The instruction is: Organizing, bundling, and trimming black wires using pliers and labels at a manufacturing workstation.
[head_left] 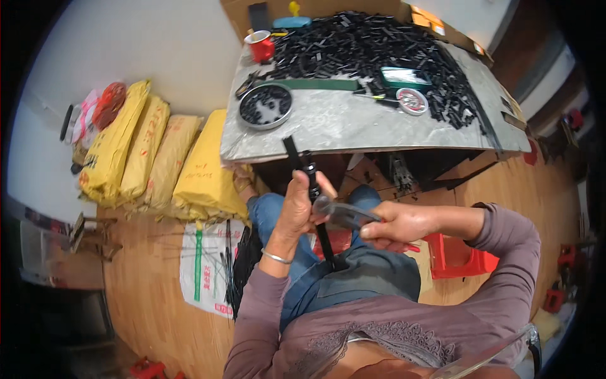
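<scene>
My left hand (297, 205) is closed around a long black bar (325, 243), which stands tilted in front of me with its lower end at my lap. Narrow black fittings show at the bar's upper part, above my fingers. My right hand (401, 225) grips a grey metal hand tool (347, 215) with a rounded head and red on its handle; blur and my fingers hide its exact kind. The tool's head is right beside my left fingers and the bar; whether it touches them I cannot tell.
A grey-topped table (328, 120) ahead bears a large heap of black pieces (372, 47), a round tray (265, 106), a small dish (411, 101) and a red mug (259, 47). Yellow sacks (205, 174) stand left; a red plastic stool (451, 256) is at right.
</scene>
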The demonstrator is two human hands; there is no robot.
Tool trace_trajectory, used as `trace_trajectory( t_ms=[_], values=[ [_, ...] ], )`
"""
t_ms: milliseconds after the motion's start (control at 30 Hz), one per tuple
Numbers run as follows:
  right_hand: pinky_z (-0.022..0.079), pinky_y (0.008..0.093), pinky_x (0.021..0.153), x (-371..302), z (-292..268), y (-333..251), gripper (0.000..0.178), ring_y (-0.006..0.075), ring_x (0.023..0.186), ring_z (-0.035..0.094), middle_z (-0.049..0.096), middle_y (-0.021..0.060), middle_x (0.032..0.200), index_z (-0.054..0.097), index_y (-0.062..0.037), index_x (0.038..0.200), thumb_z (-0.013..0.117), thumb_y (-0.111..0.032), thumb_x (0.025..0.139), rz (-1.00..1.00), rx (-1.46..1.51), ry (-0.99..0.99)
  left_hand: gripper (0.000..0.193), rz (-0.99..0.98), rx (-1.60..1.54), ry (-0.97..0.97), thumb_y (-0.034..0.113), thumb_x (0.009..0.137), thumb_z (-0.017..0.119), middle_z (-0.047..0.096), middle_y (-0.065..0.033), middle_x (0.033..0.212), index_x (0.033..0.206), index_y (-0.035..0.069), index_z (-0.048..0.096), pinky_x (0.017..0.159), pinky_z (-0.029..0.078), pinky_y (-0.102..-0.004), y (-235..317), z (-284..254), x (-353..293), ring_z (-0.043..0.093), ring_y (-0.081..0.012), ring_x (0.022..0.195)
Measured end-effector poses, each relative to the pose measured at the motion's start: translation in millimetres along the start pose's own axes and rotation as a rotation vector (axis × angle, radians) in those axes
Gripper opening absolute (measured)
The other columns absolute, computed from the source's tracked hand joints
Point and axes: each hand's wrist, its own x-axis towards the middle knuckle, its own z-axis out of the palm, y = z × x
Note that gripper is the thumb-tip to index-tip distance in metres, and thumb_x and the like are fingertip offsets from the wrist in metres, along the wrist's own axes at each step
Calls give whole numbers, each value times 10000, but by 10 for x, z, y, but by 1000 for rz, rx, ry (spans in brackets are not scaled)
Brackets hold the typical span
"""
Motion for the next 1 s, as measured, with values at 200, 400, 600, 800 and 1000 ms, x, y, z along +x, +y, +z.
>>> trace_trajectory(
  t_ms=[200,400,600,800,1000],
  values=[
    [486,394,579,66,-283,73,226,309,654,615,580,125,687,544,-55,921,614,-267,885,-522,-1011,653,651,60,21,246,630,912,384,403,2,516,838,7,555,367,314,-225,-34,-2,73,376,-84,389],
    [486,473,674,-68,-1965,212,138,340,796,637,649,146,816,628,-102,895,544,-154,798,-262,-1126,1536,585,75,41,251,576,932,416,411,-8,553,936,1,520,391,332,-227,-12,174,141,398,-85,421],
    [494,444,755,-36,-2634,214,250,335,861,638,666,152,887,672,-104,1002,632,-237,795,8,-1027,1434,603,64,117,286,616,911,418,395,-11,548,915,20,502,383,329,-239,-107,252,238,388,-101,409],
    [495,458,727,133,-2723,155,210,346,832,640,665,166,862,671,-74,899,620,-252,801,-4,-1169,1407,591,51,107,293,610,910,429,394,-15,553,902,24,501,387,337,-247,-133,212,295,389,-104,412],
    [489,461,737,43,-2767,161,226,353,835,637,662,171,846,673,-65,887,617,-252,773,14,-997,1461,549,64,55,288,540,945,428,422,-26,582,922,-1,518,399,336,-230,-121,189,288,408,-96,433]
  ],
)
